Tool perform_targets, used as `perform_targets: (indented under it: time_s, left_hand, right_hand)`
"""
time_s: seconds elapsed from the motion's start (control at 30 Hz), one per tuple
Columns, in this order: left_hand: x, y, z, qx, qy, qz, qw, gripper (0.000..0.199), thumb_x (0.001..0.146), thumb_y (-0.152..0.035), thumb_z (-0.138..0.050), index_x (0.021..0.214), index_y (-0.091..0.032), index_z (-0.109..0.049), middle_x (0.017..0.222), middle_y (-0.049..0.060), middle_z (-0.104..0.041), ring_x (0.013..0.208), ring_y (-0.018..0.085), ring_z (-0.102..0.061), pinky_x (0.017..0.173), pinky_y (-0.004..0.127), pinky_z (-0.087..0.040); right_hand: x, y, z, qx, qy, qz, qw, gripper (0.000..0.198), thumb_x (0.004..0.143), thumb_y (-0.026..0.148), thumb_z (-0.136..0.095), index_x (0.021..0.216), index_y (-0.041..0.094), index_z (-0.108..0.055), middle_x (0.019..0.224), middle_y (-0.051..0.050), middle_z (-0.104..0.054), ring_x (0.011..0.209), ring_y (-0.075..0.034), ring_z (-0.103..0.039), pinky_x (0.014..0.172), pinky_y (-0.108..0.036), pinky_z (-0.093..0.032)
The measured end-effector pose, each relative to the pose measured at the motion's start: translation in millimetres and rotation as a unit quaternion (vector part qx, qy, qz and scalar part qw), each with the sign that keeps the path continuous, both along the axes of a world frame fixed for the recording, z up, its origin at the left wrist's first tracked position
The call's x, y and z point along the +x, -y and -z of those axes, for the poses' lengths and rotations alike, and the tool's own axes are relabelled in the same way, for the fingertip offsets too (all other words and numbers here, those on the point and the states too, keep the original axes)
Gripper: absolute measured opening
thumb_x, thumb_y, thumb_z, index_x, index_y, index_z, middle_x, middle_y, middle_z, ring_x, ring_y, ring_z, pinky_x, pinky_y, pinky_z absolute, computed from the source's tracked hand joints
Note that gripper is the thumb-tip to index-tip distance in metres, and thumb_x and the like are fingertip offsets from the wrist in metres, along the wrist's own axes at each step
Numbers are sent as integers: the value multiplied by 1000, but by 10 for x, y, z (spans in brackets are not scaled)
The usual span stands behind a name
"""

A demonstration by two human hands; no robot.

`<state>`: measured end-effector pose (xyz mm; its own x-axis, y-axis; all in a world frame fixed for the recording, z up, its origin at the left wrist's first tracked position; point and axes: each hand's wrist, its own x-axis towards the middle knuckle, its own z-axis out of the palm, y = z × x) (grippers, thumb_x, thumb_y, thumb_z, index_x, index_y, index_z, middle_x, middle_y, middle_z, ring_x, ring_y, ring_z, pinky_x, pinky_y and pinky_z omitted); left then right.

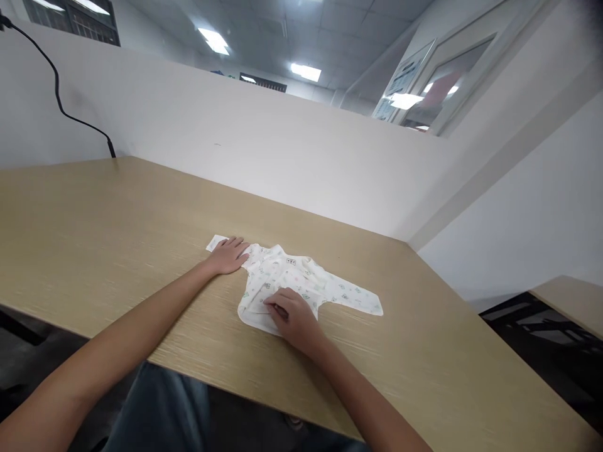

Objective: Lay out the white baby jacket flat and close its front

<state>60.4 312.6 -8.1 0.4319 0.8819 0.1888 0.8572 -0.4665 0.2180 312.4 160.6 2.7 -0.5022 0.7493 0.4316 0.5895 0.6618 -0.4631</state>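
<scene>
head view: one white printed top [293,276], lying flat beneath both hands
left hand [228,255]: fingers spread, laid on one sleeve, cuff [215,243] showing beyond it
right hand [293,319]: fingers curled toward thumb over the top's lower front; whether pinching cloth, cannot tell
other sleeve [355,296]: stretched out, right of right hand
table [405,358]: wood-toned, under all

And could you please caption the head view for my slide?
A printed white shirt lies spread on a table, left hand on one sleeve, right hand at its lower front.
</scene>
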Motion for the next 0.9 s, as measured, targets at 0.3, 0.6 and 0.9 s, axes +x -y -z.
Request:
perform_targets:
  time_s: [0.3, 0.6, 0.9]
  left_hand:
    - [-23, -9, -27, -13, -4, 3, 1000, 59, 101, -53, -27, 149, -24, -47, 161, 11, -39, 150, 30, -31, 121, 49, -27]
    - [-81, -98, 20, -34, -17, 0, 999, 64, 100, -57, -24, 154, -25, -41, 166, 12, -29, 154, 31, -23, 123, 51, -22]
    - [-78, -73, -3, -35, -18, -5, 999, 64, 101, -58, -25, 154, -26, -41, 166, 13, -29, 154, 31, -23, 123, 52, -23]
  right_hand:
    - [61, 16, -3, 1, 11, -25, 1000, 18, 90, 15, -64, 104, 23, -72, 102, -6, -68, 97, -20, -62, 86, -35, -52]
    - [-25, 59, -23, 84, 50, 5, 995, 16, 97, 17, -50, 92, 19, -65, 91, -7, -67, 86, -20, -59, 77, -34, -46]
    - [184, 265, -381, -50, 22, -124, 991, 10, 95, 21, -57, 96, 23, -67, 94, -3, -69, 83, -15, -61, 75, -28, -49]
